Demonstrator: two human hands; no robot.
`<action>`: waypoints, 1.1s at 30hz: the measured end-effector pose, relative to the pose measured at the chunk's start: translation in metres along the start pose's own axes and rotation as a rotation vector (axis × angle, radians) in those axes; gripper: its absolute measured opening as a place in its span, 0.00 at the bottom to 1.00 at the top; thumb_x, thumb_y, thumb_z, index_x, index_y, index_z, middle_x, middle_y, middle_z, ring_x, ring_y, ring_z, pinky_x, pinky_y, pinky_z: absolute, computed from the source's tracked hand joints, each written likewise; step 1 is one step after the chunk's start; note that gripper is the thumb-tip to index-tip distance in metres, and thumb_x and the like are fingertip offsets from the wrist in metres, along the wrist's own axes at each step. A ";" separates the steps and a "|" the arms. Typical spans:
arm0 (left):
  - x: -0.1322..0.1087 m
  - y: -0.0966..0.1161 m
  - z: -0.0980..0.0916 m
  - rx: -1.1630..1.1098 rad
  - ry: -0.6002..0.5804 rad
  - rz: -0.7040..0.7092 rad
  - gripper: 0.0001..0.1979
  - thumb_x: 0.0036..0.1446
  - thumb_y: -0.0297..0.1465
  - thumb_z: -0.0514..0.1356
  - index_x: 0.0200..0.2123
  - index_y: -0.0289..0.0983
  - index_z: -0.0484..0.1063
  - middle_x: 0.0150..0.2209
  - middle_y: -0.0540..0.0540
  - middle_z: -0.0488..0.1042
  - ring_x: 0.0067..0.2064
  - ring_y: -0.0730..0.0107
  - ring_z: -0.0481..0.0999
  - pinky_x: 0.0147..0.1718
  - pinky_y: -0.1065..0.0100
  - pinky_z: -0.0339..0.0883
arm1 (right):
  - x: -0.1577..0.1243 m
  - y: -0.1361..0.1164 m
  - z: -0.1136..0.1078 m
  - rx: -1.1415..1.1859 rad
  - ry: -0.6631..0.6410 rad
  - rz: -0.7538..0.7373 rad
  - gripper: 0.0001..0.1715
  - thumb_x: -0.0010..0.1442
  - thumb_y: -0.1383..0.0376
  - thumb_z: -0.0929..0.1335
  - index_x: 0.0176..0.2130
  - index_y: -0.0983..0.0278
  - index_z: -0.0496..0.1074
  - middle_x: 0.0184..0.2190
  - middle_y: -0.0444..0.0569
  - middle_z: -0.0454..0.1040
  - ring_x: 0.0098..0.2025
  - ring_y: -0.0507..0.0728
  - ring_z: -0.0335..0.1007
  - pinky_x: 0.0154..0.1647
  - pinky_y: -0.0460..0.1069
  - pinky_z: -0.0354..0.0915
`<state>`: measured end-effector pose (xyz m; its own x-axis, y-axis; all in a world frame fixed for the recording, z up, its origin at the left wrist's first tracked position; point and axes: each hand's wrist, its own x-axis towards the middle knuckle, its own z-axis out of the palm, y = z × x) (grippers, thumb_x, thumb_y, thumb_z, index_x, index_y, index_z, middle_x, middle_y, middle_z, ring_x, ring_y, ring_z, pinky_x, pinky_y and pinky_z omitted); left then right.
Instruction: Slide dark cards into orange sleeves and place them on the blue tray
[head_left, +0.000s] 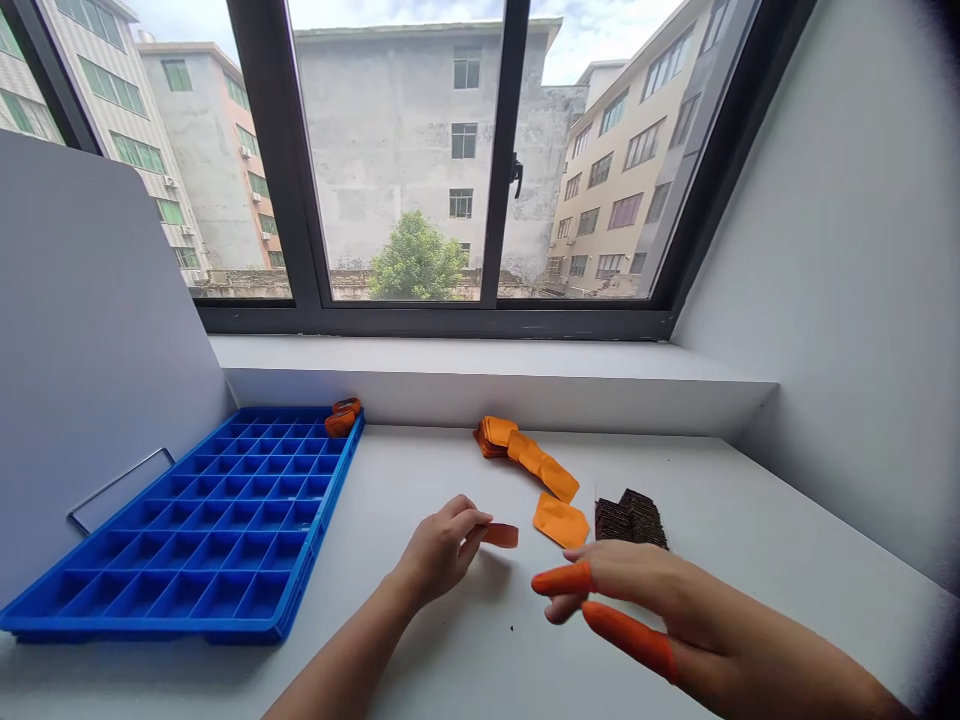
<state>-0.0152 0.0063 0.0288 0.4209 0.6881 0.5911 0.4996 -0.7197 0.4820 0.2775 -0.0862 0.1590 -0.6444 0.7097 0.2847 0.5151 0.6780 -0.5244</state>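
My left hand [442,548] is closed in a pinch on a small orange-brown strip [501,535] held just above the white table. My right hand [645,600] hovers to the right with fingers stretched out and apart, holding nothing; orange finger cots cover its thumb and index finger. Just beyond the right hand lies a loose orange piece [560,521]. A row of orange pieces [525,452] stretches back toward the window. A stack of dark brown pieces [630,519] sits behind the right hand.
A blue compartment tray [225,520] lies on the left of the table, with two orange items [342,417] in its far right corner. A white board [82,350] with a wire handle stands at the left. A window sill and window run behind.
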 end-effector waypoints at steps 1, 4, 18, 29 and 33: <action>0.002 -0.001 -0.009 0.004 0.022 -0.015 0.12 0.72 0.24 0.58 0.51 0.42 0.79 0.44 0.44 0.79 0.40 0.66 0.82 0.40 0.65 0.78 | 0.022 0.003 0.005 0.043 -0.083 0.016 0.19 0.77 0.51 0.65 0.59 0.47 0.80 0.45 0.49 0.86 0.47 0.60 0.82 0.51 0.55 0.77; 0.012 -0.010 -0.055 0.085 0.083 -0.083 0.10 0.72 0.25 0.58 0.47 0.41 0.79 0.43 0.44 0.78 0.38 0.66 0.81 0.38 0.65 0.77 | 0.071 0.022 0.032 0.170 -0.058 0.041 0.22 0.79 0.51 0.62 0.56 0.54 0.80 0.44 0.49 0.86 0.47 0.59 0.81 0.54 0.54 0.74; 0.034 -0.183 -0.231 0.398 0.199 -0.719 0.13 0.68 0.32 0.61 0.49 0.33 0.82 0.49 0.36 0.84 0.36 0.60 0.87 0.25 0.69 0.79 | 0.077 0.072 0.099 0.246 -0.113 0.142 0.33 0.80 0.45 0.54 0.50 0.57 0.80 0.33 0.47 0.83 0.40 0.59 0.80 0.49 0.55 0.72; 0.039 -0.216 -0.212 0.410 0.205 -0.777 0.15 0.70 0.34 0.61 0.53 0.34 0.84 0.48 0.38 0.85 0.39 0.60 0.87 0.31 0.67 0.82 | 0.073 0.072 0.098 0.233 -0.101 0.118 0.33 0.81 0.46 0.54 0.50 0.59 0.79 0.31 0.47 0.82 0.36 0.58 0.77 0.44 0.54 0.70; 0.038 -0.222 -0.204 0.463 0.208 -0.767 0.16 0.71 0.34 0.60 0.52 0.35 0.85 0.50 0.39 0.82 0.38 0.63 0.85 0.35 0.65 0.82 | 0.071 0.072 0.098 0.192 -0.124 0.125 0.31 0.81 0.47 0.54 0.51 0.57 0.79 0.32 0.46 0.82 0.37 0.57 0.77 0.45 0.54 0.69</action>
<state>-0.2652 0.1732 0.0760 -0.2731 0.8989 0.3427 0.8577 0.0662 0.5099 0.2131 -0.0057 0.0631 -0.6529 0.7488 0.1141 0.4856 0.5294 -0.6956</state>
